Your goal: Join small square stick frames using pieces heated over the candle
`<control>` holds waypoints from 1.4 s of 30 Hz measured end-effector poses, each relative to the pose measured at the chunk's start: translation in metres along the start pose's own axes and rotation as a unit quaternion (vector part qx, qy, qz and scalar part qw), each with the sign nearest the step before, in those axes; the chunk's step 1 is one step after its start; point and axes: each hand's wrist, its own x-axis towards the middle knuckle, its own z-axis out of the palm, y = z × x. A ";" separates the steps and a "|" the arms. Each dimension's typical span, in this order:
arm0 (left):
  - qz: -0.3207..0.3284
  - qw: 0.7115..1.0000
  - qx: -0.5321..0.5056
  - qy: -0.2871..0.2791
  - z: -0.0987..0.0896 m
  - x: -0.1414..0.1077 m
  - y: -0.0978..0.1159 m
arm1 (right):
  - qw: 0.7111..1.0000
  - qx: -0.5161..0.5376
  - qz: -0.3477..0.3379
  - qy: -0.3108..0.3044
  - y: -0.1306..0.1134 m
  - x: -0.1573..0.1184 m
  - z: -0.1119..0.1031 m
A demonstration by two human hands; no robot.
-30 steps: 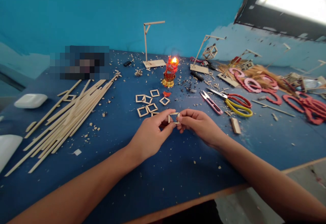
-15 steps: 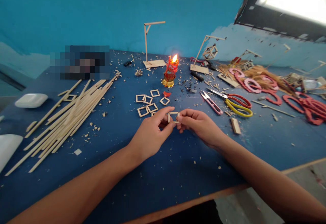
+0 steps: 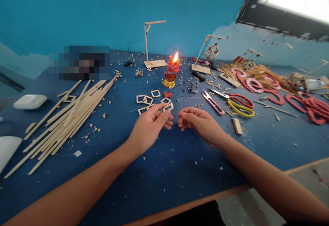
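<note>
Evidently, as seen from the head camera, the step in hand is the arranging of small square stick frames. Clock positions are read from the gap between my hands, twelve lying toward the wall. The nearest frame (image 3: 172,106) lies at eleven, by the fingertips of my left hand (image 3: 151,123); whether they touch I cannot tell. The other square frames (image 3: 155,96) lie on the blue tabletop (image 3: 167,171) at ten, some partly covered by that hand. In my judgement, the next move calls for a light fingertip pinch on thin wood, kept clear of the lit red candle (image 3: 172,69) at twelve.

Pose: my left forearm enters from eight, thumb and forefinger slightly parted, no firm grip showing. My right forearm enters from four; the right hand (image 3: 197,122) hovers beside the left, not touching it, fingers curled narrowly toward the thumb. Whether that curl hides a small piece I cannot tell. Long wooden sticks (image 3: 86,108) lie at nine.
</note>
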 end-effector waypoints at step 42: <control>-0.028 0.993 -0.111 -0.021 -0.007 0.001 0.001 | 0.990 -0.098 -0.089 0.056 0.002 0.003 -0.007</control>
